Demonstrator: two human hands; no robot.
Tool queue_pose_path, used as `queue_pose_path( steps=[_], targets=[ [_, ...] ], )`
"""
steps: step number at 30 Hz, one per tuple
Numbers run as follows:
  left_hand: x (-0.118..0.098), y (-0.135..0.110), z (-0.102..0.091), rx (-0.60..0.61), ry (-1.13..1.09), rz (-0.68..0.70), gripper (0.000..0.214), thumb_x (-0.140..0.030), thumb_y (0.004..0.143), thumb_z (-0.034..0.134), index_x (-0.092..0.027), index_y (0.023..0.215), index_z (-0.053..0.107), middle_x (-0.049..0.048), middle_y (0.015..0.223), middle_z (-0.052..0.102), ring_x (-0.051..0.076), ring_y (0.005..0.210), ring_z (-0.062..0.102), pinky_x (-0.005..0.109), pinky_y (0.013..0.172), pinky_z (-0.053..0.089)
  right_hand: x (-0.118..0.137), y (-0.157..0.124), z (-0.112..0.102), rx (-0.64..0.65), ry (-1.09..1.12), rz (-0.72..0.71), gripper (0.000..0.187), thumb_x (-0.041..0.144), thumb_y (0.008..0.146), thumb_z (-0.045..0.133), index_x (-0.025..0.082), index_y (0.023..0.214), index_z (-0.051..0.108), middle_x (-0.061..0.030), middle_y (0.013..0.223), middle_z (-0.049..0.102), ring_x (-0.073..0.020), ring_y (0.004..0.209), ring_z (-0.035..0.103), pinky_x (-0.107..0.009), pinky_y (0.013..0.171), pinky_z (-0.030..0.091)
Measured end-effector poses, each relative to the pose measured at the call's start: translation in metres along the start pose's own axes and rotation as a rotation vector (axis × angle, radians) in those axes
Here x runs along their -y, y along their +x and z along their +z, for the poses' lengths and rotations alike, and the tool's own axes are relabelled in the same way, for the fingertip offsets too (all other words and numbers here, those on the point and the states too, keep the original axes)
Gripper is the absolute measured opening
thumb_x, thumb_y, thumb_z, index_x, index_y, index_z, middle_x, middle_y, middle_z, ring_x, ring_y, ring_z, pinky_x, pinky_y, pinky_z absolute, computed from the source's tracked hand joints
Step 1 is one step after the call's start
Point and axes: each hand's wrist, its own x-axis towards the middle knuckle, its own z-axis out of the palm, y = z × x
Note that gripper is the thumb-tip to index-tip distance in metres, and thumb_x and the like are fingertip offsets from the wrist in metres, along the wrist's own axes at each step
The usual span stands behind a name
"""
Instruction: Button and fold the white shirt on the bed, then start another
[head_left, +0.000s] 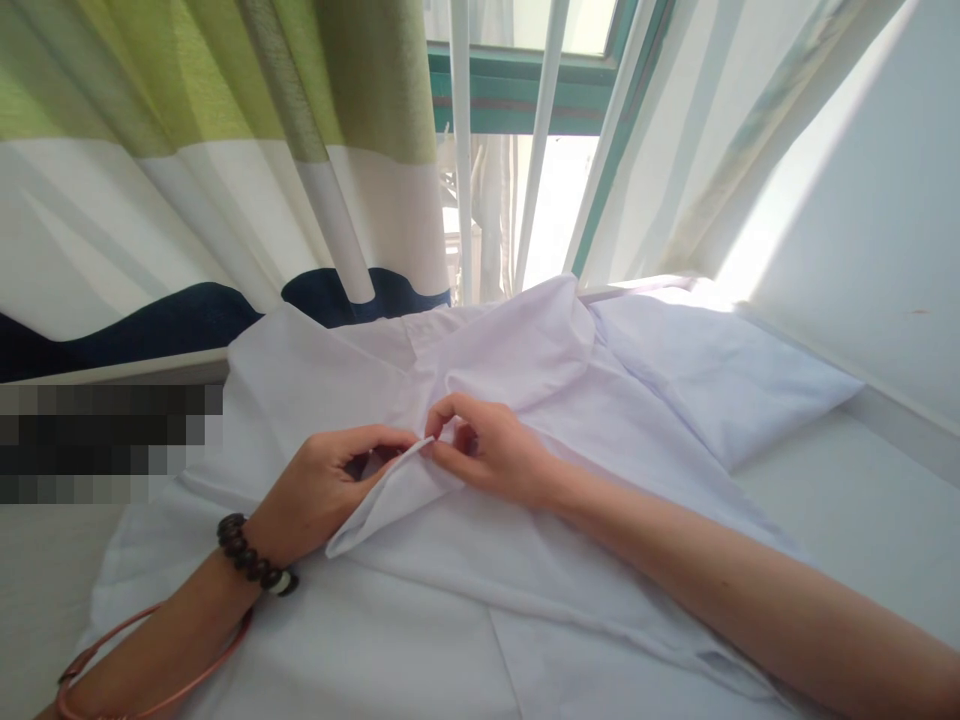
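A white shirt [660,400] lies spread out in front of me, with loose folds across its middle and one sleeve stretched to the right. My left hand [322,490] pinches a lifted edge of the cloth between thumb and fingers. Close against it, my right hand [491,450] grips the same edge with thumb and forefinger. Both sets of fingertips nearly meet at the raised flap. Whether a button sits between them is hidden by the fingers. Dark beads [247,550] and a copper-coloured bangle [157,665] circle my left wrist and forearm.
A green, white and navy curtain [247,200] hangs behind at the left. White window bars [461,150] rise beyond the shirt, beside a sheer curtain [675,150]. A pale wall [870,220] borders the surface at the right. A blurred dark patch covers the left edge.
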Motion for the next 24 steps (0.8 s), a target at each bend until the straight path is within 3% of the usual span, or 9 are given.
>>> queue_pose_path(
  steps=[3,8,15,21,24],
  targets=[
    [0.001,0.000,0.001,-0.023,-0.005,0.001,0.033,-0.044,0.078,0.061,-0.017,0.092,0.075,0.0051,0.086,0.075,0.019,0.069,0.065,0.023,0.061,0.050,0.000,0.002,-0.003,0.051,0.160,0.075,0.018,0.035,0.086,0.057,0.019,0.092,0.051,0.0021,0.081,0.056,-0.0081,0.060,0.048,-0.021,0.056,0.040],
    [-0.003,0.000,0.003,0.001,0.015,0.078,0.028,-0.042,0.079,0.062,-0.017,0.084,0.073,0.0028,0.082,0.074,0.018,0.073,0.066,0.021,0.065,0.050,0.009,0.000,-0.008,0.111,0.144,0.064,0.027,0.043,0.084,0.060,0.020,0.095,0.051,0.0014,0.083,0.054,-0.0108,0.068,0.049,-0.023,0.060,0.041],
    [-0.004,-0.002,0.003,-0.019,0.059,0.043,0.029,-0.044,0.080,0.060,-0.017,0.084,0.072,0.0028,0.081,0.074,0.017,0.070,0.065,0.022,0.063,0.049,0.009,-0.001,-0.007,0.102,0.127,-0.148,0.038,0.051,0.078,0.065,0.021,0.093,0.047,0.0006,0.088,0.051,-0.0124,0.074,0.046,-0.026,0.068,0.043],
    [0.000,-0.003,0.000,-0.021,-0.072,-0.077,0.032,-0.047,0.079,0.061,-0.018,0.085,0.072,0.0030,0.080,0.074,0.018,0.072,0.065,0.023,0.063,0.050,0.004,-0.002,-0.007,0.155,0.195,-0.201,0.055,0.069,0.073,0.059,0.021,0.099,0.046,-0.0011,0.092,0.050,-0.0138,0.076,0.046,-0.028,0.069,0.043],
    [0.000,-0.003,0.000,-0.019,-0.092,-0.088,0.031,-0.046,0.079,0.061,-0.019,0.085,0.073,0.0025,0.077,0.073,0.018,0.068,0.063,0.022,0.059,0.049,0.002,-0.002,-0.008,0.206,0.230,-0.239,0.064,0.071,0.070,0.061,0.022,0.108,0.045,-0.0043,0.103,0.050,-0.0170,0.087,0.050,-0.031,0.078,0.044]
  ],
)
